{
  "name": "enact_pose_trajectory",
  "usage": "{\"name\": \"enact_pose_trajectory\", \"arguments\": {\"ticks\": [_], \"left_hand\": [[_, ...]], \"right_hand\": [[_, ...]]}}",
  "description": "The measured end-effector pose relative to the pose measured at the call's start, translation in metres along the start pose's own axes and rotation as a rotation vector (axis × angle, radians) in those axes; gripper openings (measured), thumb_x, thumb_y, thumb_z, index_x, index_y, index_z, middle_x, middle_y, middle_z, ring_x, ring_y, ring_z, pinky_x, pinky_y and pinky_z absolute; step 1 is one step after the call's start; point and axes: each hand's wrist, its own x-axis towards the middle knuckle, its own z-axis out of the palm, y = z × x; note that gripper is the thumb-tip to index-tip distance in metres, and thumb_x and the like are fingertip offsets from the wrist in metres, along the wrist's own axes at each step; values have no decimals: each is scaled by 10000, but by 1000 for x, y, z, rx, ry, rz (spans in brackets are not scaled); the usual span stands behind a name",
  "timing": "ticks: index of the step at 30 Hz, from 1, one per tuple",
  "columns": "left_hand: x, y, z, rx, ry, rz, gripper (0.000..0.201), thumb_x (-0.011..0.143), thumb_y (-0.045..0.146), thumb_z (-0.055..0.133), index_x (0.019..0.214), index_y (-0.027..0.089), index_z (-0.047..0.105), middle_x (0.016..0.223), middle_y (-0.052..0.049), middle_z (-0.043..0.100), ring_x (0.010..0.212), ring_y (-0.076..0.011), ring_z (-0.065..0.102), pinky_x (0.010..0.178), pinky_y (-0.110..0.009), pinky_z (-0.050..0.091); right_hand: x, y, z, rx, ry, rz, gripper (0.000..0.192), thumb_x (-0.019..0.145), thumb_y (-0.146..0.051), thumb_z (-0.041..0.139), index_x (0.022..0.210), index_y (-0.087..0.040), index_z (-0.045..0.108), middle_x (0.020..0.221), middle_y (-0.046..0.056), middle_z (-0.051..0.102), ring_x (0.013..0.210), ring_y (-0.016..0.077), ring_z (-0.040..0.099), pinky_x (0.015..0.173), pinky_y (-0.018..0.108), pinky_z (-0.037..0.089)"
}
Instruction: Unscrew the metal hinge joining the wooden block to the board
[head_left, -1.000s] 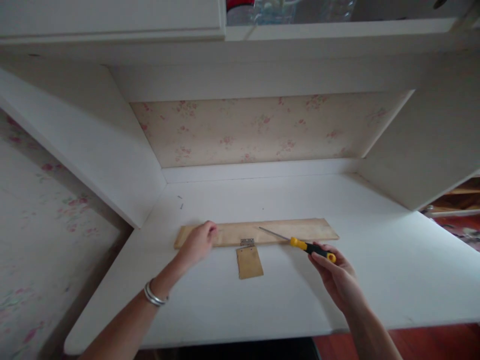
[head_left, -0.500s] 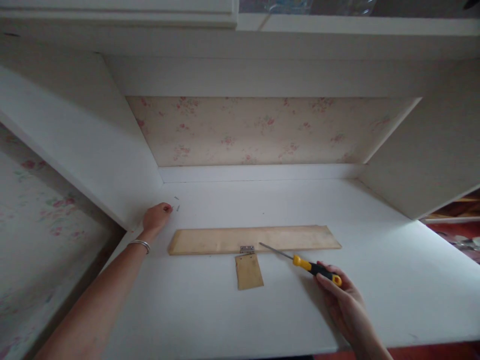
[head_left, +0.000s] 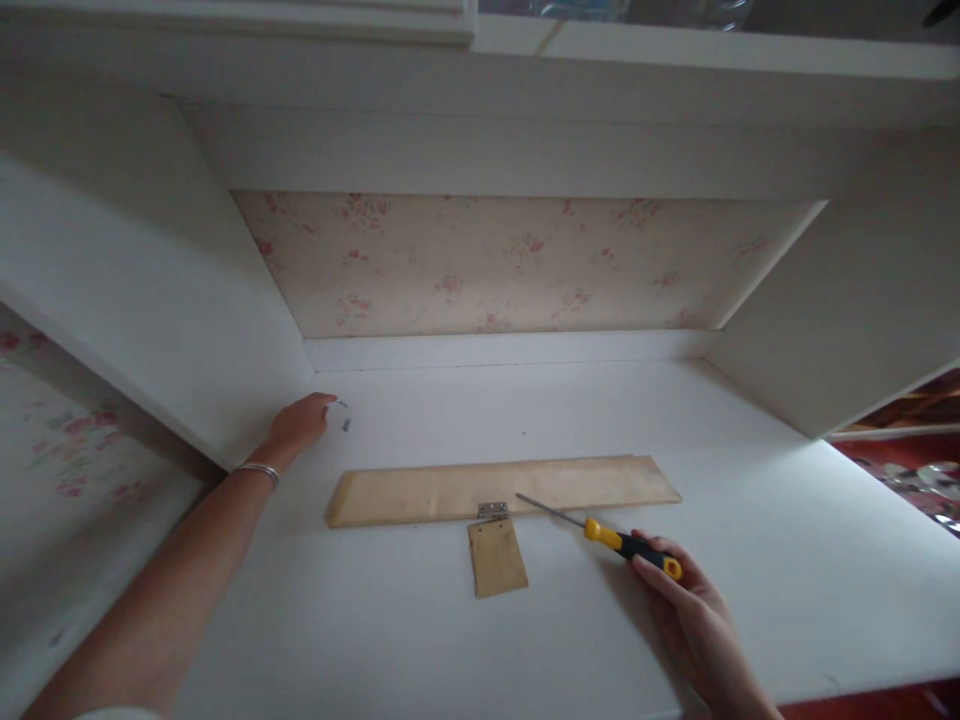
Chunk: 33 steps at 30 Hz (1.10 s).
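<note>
yellow-and-black screwdriver sits in the right hand, fingers wrapped round the handle end, gripping it. from my feed the metal shaft points up-left, low over the white bench, tip just beside the small metal hinge. can't tell if the tip touches the wood.

the hinge joins a long pale wooden strip, lying flat across the bench, to a small wooden flap on its near side. both pieces are flat on the surface.

left hand is stretched out to the far left corner of the bench, close to the white side wall. its fingers are curled, tips at two tiny screws lying there; one screw looks right at the fingertips, the other just beside. too small for me to tell whether anything is pinched, so i read that hand as not gripping yet, state unclear. silver bangle on that wrist.

the left hand is well apart from the strip; the right hand is near the strip's right half. floral paper lines the back of the alcove.
</note>
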Motion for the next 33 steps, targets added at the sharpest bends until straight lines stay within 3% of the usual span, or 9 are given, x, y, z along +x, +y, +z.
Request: {"name": "enact_pose_trajectory", "arguments": {"ticks": [3, 11, 20, 26, 30, 33], "left_hand": [[9, 2, 2, 29, -74, 78, 473, 788, 136, 399, 1227, 239, 543, 1332, 13, 479, 1131, -224, 510, 947, -313, 390], [12, 12, 3, 167, -86, 5, 342, 828, 280, 376, 963, 187, 675, 1075, -101, 631, 918, -255, 599, 780, -323, 447], [-4, 13, -2, 43, -144, -150, 356, 758, 407, 444, 902, 220, 712, 939, -79, 688, 876, -265, 623, 706, -309, 459], [-21, 30, -12, -131, -233, -169, 422, 786, 466, 390, 824, 188, 706, 624, -56, 654, 642, -221, 626, 555, -277, 422], [-38, 34, -20, -215, -140, -224, 422, 805, 443, 367, 903, 177, 679, 699, -48, 671, 609, -197, 616, 559, -270, 430], [-60, 43, -24, -256, -74, -259, 446, 817, 467, 358, 991, 178, 650, 798, -39, 683, 610, -190, 615, 619, -281, 455]], "right_hand": [[0, 0, 0, -15, -5, -2, 368, 549, -181, 807, 867, -239, 631, 1130, -11, 617, 1048, 157, 570, 836, 136, 475], [2, 2, -1, -27, -2, 11, 398, 518, -187, 820, 855, -242, 616, 1141, -14, 622, 1120, 183, 531, 854, 152, 469], [1, -4, 4, -29, -12, 29, 381, 522, -196, 820, 844, -225, 620, 1157, 10, 610, 1171, 223, 489, 864, 193, 486], [4, 1, -6, -29, -72, 10, 361, 556, -193, 806, 859, -234, 614, 1173, -5, 592, 1147, 193, 505, 872, 164, 466], [-1, -7, 1, 0, -15, -78, 335, 560, -242, 800, 844, -239, 623, 1102, -6, 597, 1042, 195, 563, 811, 213, 515], [-22, -35, 23, -129, 49, -303, 357, 572, -296, 783, 895, -262, 635, 1032, 12, 609, 911, 202, 598, 772, 296, 539]]}}
